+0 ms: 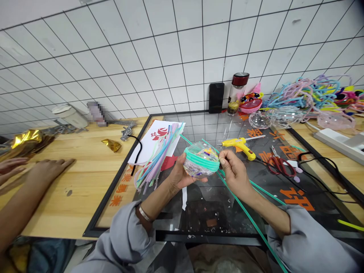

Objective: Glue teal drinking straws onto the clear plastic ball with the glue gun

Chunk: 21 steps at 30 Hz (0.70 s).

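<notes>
My left hand is closed around a clear plastic ball, held above the dark glass panel. Inside the ball lie crinkled silvery, yellow and purple bits. Several turns of a green pipe cleaner wrap its middle as a band. At the ball's right side, my right hand pinches the green strand between thumb and fingertips. Long green lengths trail from there under my right forearm toward the panel's front edge. The exact pinch point is partly hidden by the fingers.
Pastel pipe cleaners lie on white paper at left. A yellow glue gun, red-handled scissors and black cords lie right. A phone and glass bottle stand behind. Another person's hands rest at far left.
</notes>
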Each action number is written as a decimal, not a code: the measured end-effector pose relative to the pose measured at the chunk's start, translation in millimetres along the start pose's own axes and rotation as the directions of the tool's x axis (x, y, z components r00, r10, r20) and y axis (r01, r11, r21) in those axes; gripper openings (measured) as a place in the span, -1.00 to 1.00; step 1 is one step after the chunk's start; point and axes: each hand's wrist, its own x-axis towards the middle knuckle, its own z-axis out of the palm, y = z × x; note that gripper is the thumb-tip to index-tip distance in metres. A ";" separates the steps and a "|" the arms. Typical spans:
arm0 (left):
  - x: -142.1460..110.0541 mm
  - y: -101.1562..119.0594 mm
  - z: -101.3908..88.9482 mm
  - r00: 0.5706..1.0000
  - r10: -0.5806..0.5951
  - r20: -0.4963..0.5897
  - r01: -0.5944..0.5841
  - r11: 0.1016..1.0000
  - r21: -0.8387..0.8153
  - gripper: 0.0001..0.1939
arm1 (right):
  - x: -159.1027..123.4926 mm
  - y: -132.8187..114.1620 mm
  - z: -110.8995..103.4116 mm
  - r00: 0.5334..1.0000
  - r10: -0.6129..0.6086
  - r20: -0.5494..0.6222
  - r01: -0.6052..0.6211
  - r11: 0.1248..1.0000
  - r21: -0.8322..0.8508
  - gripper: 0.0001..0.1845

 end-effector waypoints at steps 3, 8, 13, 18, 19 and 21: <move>-0.3 -0.5 -0.2 1.000 0.007 0.002 -0.007 1.000 0.020 -0.03 | 0.4 0.7 0.6 0.998 0.053 0.018 -0.054 0.996 0.075 -0.68; -0.2 1.2 -0.1 1.000 0.027 0.006 -0.027 0.999 0.040 0.01 | 3.0 1.1 -2.2 0.998 0.060 0.026 -0.061 0.996 0.063 -0.70; -0.4 5.2 1.8 0.992 0.119 -0.044 -0.116 0.991 0.070 -0.04 | 6.1 3.2 -8.6 0.999 -0.030 -0.028 0.029 0.999 -0.040 -0.68; 0.2 3.9 1.5 0.990 0.137 -0.042 -0.132 0.985 0.112 -0.25 | 4.9 9.9 -4.6 0.969 0.196 0.152 -0.224 0.953 0.204 -0.07; 0.5 3.2 1.1 0.990 0.132 -0.041 -0.126 0.985 0.120 -0.29 | 4.7 11.1 -3.5 0.951 0.239 0.194 -0.282 0.930 0.237 -0.02; 0.9 2.1 0.5 0.991 0.125 -0.046 -0.118 0.983 0.138 -0.34 | 4.5 12.5 -1.9 0.921 0.292 0.256 -0.361 0.888 0.285 0.04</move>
